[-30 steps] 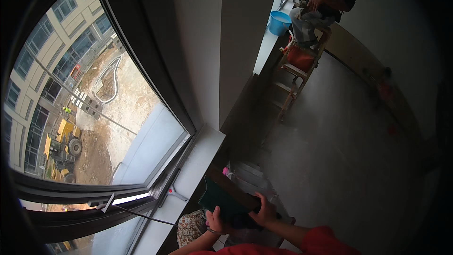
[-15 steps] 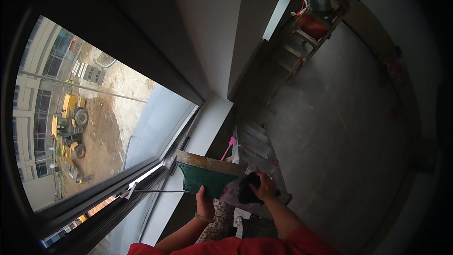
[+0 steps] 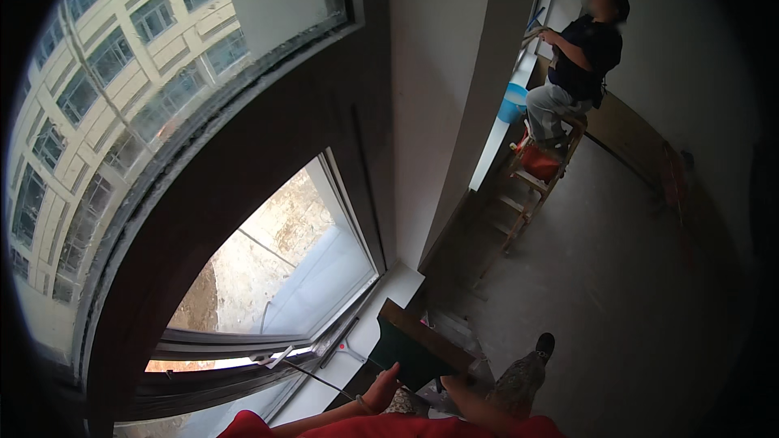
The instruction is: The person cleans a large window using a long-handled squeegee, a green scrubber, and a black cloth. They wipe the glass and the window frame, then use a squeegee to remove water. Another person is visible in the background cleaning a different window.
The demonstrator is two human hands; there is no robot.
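From my end, left to right: I see a squeegee (image 3: pixel 349 351) by the white sill (image 3: pixel 399 285). My left hand (image 3: pixel 381 389) grips the green board (image 3: pixel 406 353) low; board's in front of me, long axis slanting upper left to lower right, brown edge facing up-right. Right hand (image 3: pixel 461 396) by its lower end, grip can't tell. Ladder (image 3: pixel 519 225) beyond.
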